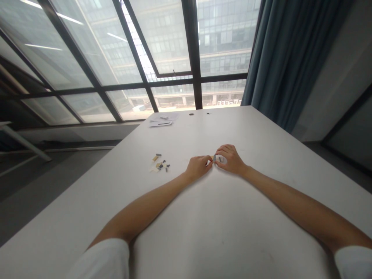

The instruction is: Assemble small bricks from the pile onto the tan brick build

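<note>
From where I stand, the hardest thing to make out is the small grey and yellowish piece (214, 158) between the person's two hands, because the fingertips cover most of it. The left hand (199, 166) pinches its left side with thumb and finger almost together; the right hand (231, 159) has its thumb and fingers curved into a ring, with the tips closed on the grey part. Inside this ring some dark thing shows, which I cannot identify. The upper arms, in white sleeves (101, 257), are cut off by the view. The broad, smooth white table (174, 221) narrows toward its far edge, near tall windows with dark frames (195, 50); a blue-grey cloth curtain (279, 58) hangs beyond its right edge. Near the far left corner lie white paper sheets (155, 124), and along the far edge are a flat dark round object (191, 114) and a tiny dark item (208, 113). The held piece is around the middle between left and right edges, narrow and short, grey at right and pale yellow at left. Nearer to the left edge, a loose scatter of small yellow, cream and dark grey pieces (161, 166) lies, too small for me to tell their shapes.
</note>
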